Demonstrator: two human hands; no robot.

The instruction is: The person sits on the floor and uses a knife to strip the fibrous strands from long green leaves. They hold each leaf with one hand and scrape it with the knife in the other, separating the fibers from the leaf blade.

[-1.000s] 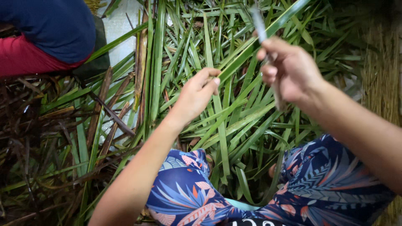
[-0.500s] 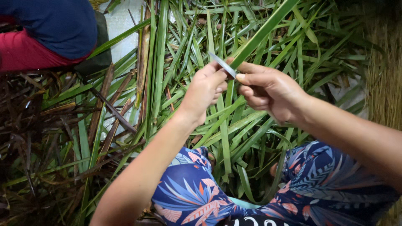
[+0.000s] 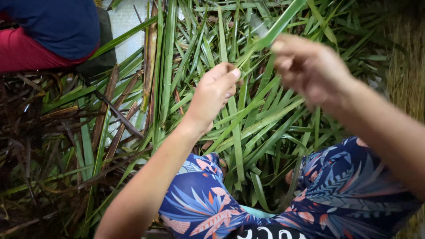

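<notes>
Hands pinch one long green leaf (image 3: 283,20): left hand (image 3: 214,95) low, blurred right hand (image 3: 310,71) above. Leaf could tear if yanked.

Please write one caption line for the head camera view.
Left hand and right hand hold a long green leaf above piled leaves.

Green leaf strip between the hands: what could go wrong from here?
1. The right hand is blurred with motion while gripping the green leaf strip; it might slip or tear.
2. The left hand pinches the strip's lower end near its edge, which could nick the fingers.
3. The loose leaf pile underneath could snag the strip.
</notes>
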